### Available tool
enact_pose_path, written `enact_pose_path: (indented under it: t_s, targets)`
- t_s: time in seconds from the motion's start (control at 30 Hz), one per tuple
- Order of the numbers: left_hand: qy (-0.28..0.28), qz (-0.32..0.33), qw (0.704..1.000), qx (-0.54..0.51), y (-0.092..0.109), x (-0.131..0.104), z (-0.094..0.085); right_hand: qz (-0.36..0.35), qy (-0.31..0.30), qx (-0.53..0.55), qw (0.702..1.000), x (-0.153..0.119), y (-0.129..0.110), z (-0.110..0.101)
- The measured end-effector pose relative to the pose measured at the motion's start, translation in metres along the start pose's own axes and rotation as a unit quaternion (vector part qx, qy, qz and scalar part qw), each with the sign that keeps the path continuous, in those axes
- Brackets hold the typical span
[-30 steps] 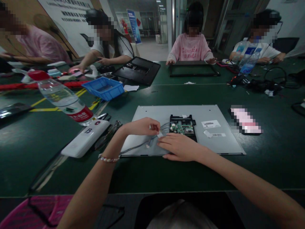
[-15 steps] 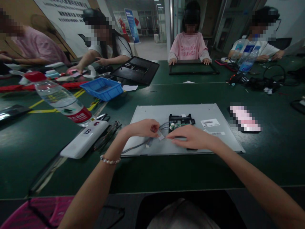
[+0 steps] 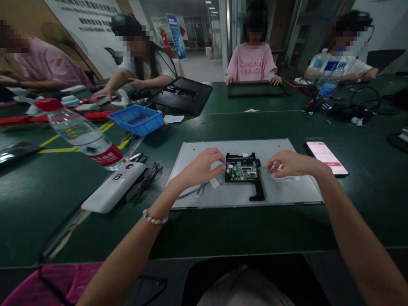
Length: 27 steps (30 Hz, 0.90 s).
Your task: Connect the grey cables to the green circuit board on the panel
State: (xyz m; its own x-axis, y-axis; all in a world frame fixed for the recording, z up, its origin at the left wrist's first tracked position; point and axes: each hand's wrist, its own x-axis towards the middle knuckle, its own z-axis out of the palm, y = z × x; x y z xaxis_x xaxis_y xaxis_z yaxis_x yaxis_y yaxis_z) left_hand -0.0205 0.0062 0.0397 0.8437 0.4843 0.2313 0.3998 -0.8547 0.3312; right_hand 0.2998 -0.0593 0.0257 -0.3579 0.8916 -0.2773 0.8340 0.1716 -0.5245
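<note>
A grey metal panel (image 3: 204,148) lies flat on the green table before me. On its middle sits a green circuit board (image 3: 242,172) in a black bracket (image 3: 259,189). My left hand (image 3: 208,165) has its fingertips closed at the board's left edge, by the cable plug; what they pinch is hidden. Grey cables (image 3: 194,192) with a white tag (image 3: 214,182) run out below that hand. My right hand (image 3: 287,163) is over the panel's right part, fingers curled together near a white label (image 3: 285,179); anything in them is too small to name.
On the left are a white power bank (image 3: 113,187), glasses (image 3: 143,182), a water bottle (image 3: 86,136) and a blue tray (image 3: 137,121). A phone (image 3: 327,158) lies right of the panel. Across the table, several people sit; one holds a black frame (image 3: 259,94).
My right hand has moved right, off the circuit board, which is now uncovered. My left hand has moved right and slightly up to the board's left edge.
</note>
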Motion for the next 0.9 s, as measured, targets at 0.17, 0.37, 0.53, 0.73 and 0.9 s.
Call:
enact_pose_path:
  t_s: [0.17,0.37,0.53,0.73,0.9]
  targets:
    - [-0.025,0.047,0.998,-0.039,0.018,0.005,0.024,0.001,-0.022,-0.035,0.999,0.001,0.002,0.005]
    - [-0.067,0.08,0.991,-0.08,0.025,0.006,0.036,0.019,-0.05,-0.038,0.998,-0.002,-0.001,0.002]
    - [-0.079,0.071,0.991,-0.083,0.023,0.007,0.035,0.021,0.015,-0.032,0.999,0.0,-0.003,-0.002]
    - [-0.077,0.068,0.991,-0.08,0.023,0.007,0.036,0.033,0.001,0.128,0.991,0.005,-0.009,-0.003]
    - [-0.078,0.073,0.991,-0.079,0.022,0.006,0.039,0.063,-0.037,0.262,0.962,0.011,-0.002,0.003]
